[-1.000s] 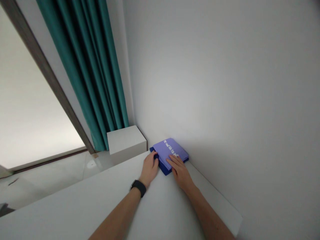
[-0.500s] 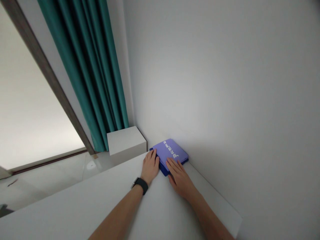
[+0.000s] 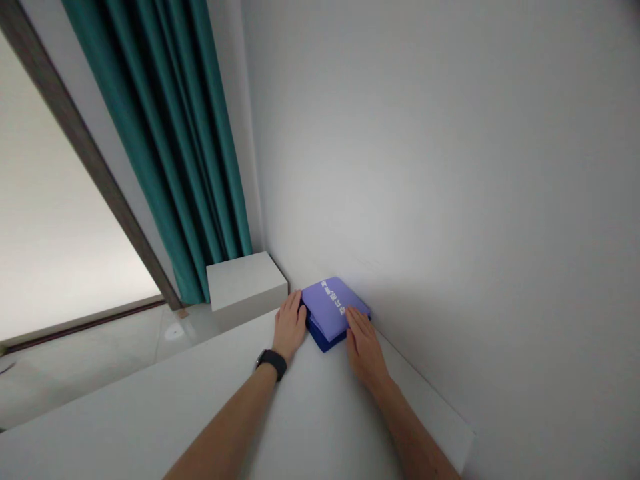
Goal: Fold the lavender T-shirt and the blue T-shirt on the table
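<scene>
A flat, folded purple fabric piece [image 3: 327, 320] with white lettering lies at the far end of the white tabletop, close to the wall. Dark blue material [image 3: 324, 343] shows beneath its near edges; whether it is a bag or a cloth I cannot tell. My left hand [image 3: 291, 327], with a black watch [image 3: 273, 363] on the wrist, lies along the left edge, fingers stretched out. On the right edge rests my right hand [image 3: 364, 347], fingers extended and touching the fabric. Neither hand grips it.
A white cabinet [image 3: 245, 277] stands lower beyond the table's far left edge. Behind it hangs a green curtain [image 3: 175, 133] beside a brown-framed window or door [image 3: 90, 153]. The grey-white wall [image 3: 425, 167] borders the table [image 3: 200, 407] on the right.
My right hand has shifted from the top near corner of the fabric to its right edge. My left hand has slid to its outer left side. The view has shifted slightly.
</scene>
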The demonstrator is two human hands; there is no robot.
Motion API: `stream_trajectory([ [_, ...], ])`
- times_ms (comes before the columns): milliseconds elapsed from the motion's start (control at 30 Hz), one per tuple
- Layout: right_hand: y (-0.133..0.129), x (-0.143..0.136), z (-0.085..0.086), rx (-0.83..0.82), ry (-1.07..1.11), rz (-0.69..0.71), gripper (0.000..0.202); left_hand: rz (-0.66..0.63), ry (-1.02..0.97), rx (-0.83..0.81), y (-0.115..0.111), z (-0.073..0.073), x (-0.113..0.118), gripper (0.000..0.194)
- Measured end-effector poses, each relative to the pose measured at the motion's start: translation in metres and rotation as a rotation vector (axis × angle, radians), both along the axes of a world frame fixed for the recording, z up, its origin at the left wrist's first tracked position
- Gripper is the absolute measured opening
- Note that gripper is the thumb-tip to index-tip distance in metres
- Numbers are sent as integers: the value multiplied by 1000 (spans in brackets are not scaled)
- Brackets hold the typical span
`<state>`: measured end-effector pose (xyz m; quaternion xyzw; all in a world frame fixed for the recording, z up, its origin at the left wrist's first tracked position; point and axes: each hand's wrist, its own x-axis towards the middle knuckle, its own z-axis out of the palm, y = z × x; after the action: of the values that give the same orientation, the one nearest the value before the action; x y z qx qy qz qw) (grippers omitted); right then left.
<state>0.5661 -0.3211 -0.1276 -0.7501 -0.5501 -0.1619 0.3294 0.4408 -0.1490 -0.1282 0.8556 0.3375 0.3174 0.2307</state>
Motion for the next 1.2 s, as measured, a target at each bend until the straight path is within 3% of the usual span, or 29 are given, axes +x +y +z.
stream_trajectory([
  [200, -5, 22, -11, -35, 125, -246, 50, -307, 122, 263, -9, 6, -5, 45],
  [400, -4, 24, -5, 75, 297, -323, 48, -211, 103, 179, -5, -1, 0, 49],
  [600, -1, 28, -8, 157, 403, -318, 46, -223, 145, 239, -11, 4, -1, 63],
  [800, -4, 28, -8, 233, 410, -296, 42, -462, 184, 363, -26, 17, -14, 58],
  [967, -7, 25, -7, 183, 343, -253, 45, -562, 182, 423, -40, 22, -34, 54],
  [1200, -16, 8, -1, 177, 286, -265, 43, -563, 179, 412, -58, 30, -69, 55],
])
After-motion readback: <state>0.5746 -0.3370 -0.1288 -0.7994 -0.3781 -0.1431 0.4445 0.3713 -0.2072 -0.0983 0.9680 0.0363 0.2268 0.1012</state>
